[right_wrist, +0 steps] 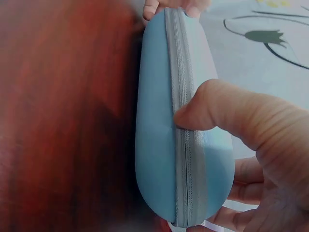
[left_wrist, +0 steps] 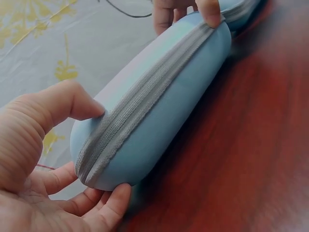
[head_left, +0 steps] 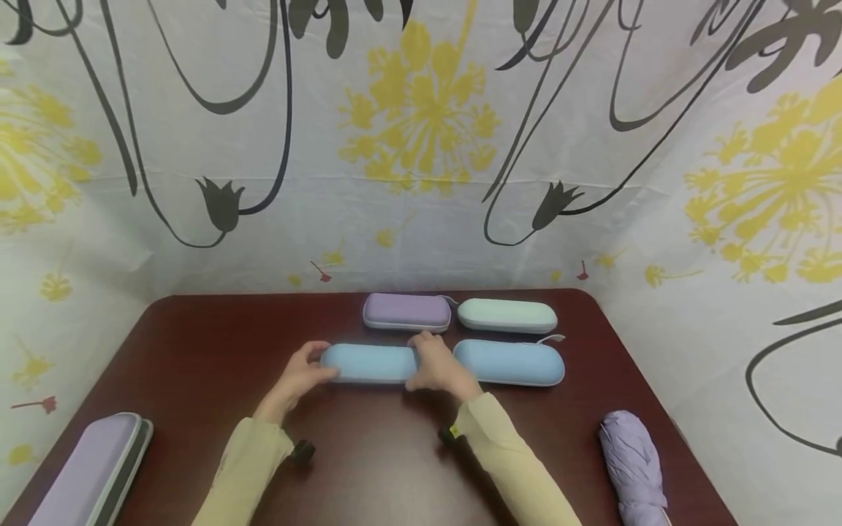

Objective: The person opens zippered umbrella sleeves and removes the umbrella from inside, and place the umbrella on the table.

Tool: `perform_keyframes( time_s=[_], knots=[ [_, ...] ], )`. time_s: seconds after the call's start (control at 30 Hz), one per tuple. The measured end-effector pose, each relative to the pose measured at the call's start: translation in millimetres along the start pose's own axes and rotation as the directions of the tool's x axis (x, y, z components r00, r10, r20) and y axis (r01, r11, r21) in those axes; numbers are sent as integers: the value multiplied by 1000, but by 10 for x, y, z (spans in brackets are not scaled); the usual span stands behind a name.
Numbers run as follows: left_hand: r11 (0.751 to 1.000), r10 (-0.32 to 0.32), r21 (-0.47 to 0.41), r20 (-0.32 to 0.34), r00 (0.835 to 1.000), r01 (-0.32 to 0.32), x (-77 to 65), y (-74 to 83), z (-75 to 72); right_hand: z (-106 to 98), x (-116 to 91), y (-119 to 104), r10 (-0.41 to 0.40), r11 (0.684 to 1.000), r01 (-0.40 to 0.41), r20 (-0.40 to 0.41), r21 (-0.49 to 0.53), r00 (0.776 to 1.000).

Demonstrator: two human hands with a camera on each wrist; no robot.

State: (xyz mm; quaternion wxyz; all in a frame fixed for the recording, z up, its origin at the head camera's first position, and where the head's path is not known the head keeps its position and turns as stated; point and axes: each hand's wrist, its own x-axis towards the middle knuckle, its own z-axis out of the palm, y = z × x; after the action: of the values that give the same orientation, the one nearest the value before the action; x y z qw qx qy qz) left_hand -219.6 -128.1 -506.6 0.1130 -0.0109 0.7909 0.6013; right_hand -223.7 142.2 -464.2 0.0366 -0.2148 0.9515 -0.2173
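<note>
Both hands grip a light blue zippered case (head_left: 371, 364), oblong with rounded ends, by its two ends at the back half of the table. My left hand (head_left: 299, 376) holds the left end; in the left wrist view its thumb (left_wrist: 79, 101) lies beside the grey zipper (left_wrist: 130, 116) and the fingers curl round the tip. My right hand (head_left: 442, 367) grips the right end, its thumb (right_wrist: 207, 108) pressing on the zipper in the right wrist view. Right beside that hand lies a second light blue case (head_left: 509, 363) with a small wrist loop.
Behind are a purple case (head_left: 406, 313) and a mint green case (head_left: 506, 315), side by side. A larger lilac case (head_left: 92, 467) lies at the front left, a folded lavender umbrella (head_left: 633, 464) at the front right. Patterned cloth (head_left: 296, 241) hangs round the dark red table (head_left: 368, 460).
</note>
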Motion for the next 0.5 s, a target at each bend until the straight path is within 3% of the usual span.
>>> perform_keyframes(
  time_s=[0.23, 0.5],
  knots=[
    [999, 38, 30, 8, 999, -38, -181, -56, -17, 100, -163, -50, -81, 996, 79, -46, -37, 996],
    [991, 63, 115, 1, 998, -63, -417, -81, -7, 165, -363, -119, -100, 994, 97, -60, -48, 993]
  ],
)
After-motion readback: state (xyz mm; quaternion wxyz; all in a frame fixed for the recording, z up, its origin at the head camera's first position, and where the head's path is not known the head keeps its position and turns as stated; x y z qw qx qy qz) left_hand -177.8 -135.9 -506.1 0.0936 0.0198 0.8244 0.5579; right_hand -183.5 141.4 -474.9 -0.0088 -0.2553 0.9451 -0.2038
